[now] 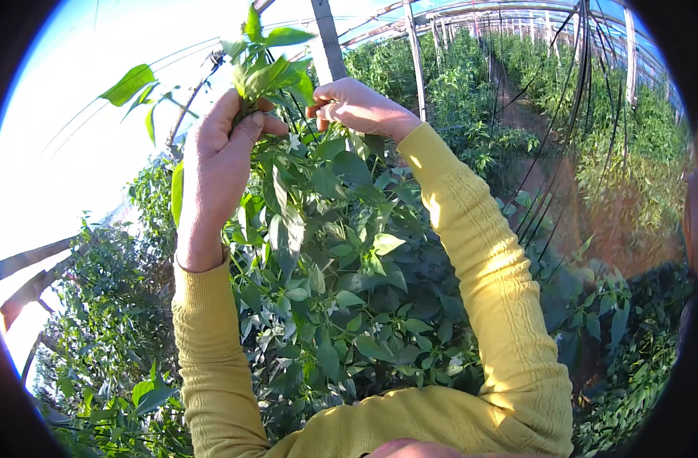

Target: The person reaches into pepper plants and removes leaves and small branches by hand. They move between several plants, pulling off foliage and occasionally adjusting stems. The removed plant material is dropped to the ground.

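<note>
Raised at the upper left, my left hand [223, 149] grips a leafy shoot tip [263, 74] of a tall green plant, thumb and fingers closed round its stem. To its right, level with it, my right hand [357, 106] has its fingers curled close together; leaves and dark strings pass near the fingertips, and I cannot tell whether it pinches one. A small white flower [293, 141] shows just below, between the hands. The dense foliage of the plant [337, 240] fills the space between my yellow sleeves.
A grey post [328, 43] rises behind my hands. Dark strings [581, 86] hang at the upper right, over a bare soil path [526, 126] between plant rows. More bushy plants [108, 297] stand at the left, beside wooden poles [34, 257]. A framed roof spans the far rows.
</note>
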The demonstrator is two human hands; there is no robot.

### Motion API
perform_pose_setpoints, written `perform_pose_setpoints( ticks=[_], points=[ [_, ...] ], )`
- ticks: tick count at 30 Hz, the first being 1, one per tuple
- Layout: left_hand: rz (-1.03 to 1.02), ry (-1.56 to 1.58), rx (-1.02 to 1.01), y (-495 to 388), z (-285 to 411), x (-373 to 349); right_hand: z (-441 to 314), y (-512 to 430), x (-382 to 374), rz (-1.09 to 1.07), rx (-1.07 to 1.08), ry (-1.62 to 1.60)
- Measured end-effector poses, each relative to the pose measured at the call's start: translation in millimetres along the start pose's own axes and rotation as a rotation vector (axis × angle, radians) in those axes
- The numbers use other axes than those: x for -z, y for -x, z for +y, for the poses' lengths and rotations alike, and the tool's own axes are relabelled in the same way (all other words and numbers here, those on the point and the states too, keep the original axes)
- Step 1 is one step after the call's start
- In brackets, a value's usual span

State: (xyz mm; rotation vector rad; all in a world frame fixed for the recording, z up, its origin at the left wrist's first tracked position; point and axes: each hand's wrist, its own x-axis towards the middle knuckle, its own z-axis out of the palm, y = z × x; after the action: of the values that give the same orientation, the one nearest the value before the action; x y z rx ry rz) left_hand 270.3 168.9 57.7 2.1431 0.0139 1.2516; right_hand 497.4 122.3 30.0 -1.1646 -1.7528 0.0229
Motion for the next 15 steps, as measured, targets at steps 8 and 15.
perform_pose_setpoints(
  ticks=[8,15],
  points=[
    [-0.1,-0.358,-0.141,-59,-25,-31,-87,26,39,0.882,0.483,0.371],
    [-0.086,-0.636,-0.411,-74,-25,-51,-127,17,28,0.241,0.07,1.068]
  ],
)
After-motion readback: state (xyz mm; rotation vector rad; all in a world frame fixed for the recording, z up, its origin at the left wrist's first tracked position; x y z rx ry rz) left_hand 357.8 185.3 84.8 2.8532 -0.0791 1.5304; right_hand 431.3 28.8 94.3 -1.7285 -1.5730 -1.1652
